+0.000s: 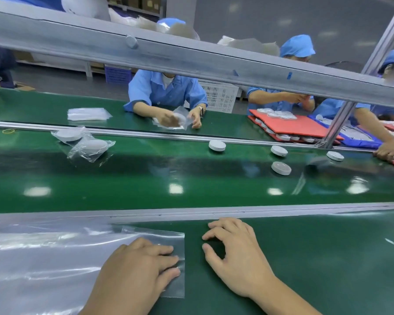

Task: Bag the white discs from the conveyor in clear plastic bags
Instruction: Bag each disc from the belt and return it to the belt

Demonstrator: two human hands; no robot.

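My left hand (139,267) rests flat on a clear plastic bag (155,235) lying on the near green table, fingers pressing its right edge. My right hand (232,251) rests beside the bag on the bare green surface, fingers loosely curled, holding nothing. Several loose white discs ride the green conveyor (191,178): one (217,145) mid-belt, one (278,150) and one (281,168) further right, another (335,155) near the right. Two bagged discs (90,146) lie on the belt at the left.
A large clear plastic sheet (43,258) covers the near table on the left. A grey metal beam (191,57) crosses overhead. Workers in blue sit across the line, one with a bag (180,117). Red trays (293,126) with discs and a bag stack (88,114) lie opposite.
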